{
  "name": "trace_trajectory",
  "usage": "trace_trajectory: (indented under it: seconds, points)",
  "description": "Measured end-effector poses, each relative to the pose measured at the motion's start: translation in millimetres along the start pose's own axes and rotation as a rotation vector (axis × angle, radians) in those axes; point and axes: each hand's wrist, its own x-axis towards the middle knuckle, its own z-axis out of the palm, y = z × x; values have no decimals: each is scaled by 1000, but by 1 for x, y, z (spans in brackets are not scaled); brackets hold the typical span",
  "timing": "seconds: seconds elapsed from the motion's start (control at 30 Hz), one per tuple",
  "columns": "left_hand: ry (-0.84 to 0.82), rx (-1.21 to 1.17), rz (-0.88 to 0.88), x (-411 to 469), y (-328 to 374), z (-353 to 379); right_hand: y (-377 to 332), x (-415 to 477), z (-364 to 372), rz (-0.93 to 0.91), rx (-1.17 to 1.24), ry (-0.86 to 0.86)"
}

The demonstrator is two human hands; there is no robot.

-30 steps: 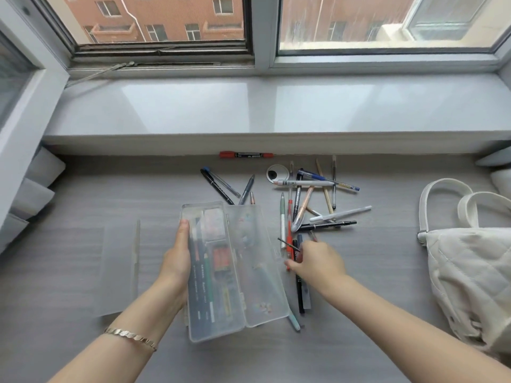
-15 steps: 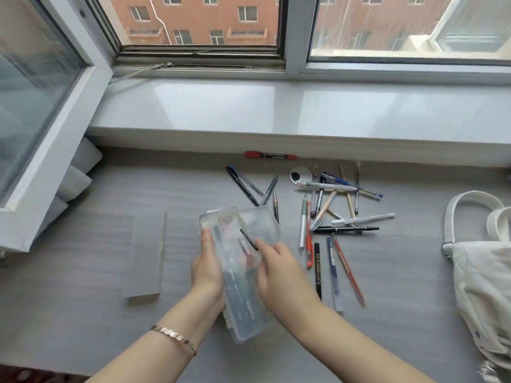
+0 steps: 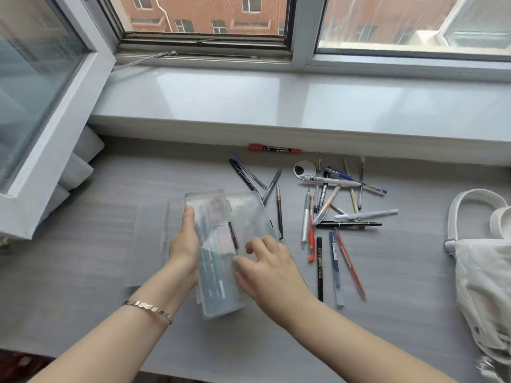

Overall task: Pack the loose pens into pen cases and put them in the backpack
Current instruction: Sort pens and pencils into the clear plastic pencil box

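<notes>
A clear plastic pen case [image 3: 208, 201] lies open on the grey desk with several pens inside; its lid [image 3: 250, 214] is swung out to the right. My left hand [image 3: 184, 244] grips the case's left edge. My right hand [image 3: 266, 268] hovers over the case's right side with fingers apart, just right of a short black pen [image 3: 233, 235] lying in the case. Several loose pens [image 3: 331, 214] are scattered to the right, among them a black one [image 3: 320, 269] and a red one [image 3: 349, 264]. A white quilted backpack [image 3: 486, 277] sits at the far right.
A second clear case [image 3: 149, 239] lies flat left of my left hand. A red marker [image 3: 273, 148] and a round white item [image 3: 304, 170] rest near the windowsill [image 3: 276, 106]. An open window sash [image 3: 55, 120] juts in at the left.
My right hand carried a short black pen from the pile to the case and let it go inside. The view shifted left and closer.
</notes>
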Motion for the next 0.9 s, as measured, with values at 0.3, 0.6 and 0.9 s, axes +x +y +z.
trace_trajectory:
  seconds: [0.3, 0.6, 0.9]
  points:
    - [-26, 312, 58, 27, 23, -36, 24, 2, -4, 312, 264, -27]
    - [-117, 354, 27, 37, 33, -59, 49, -14, 17, 534, 139, -397]
    - [-117, 300, 61, 27, 35, -54, 21, 9, 38, 618, -43, -530]
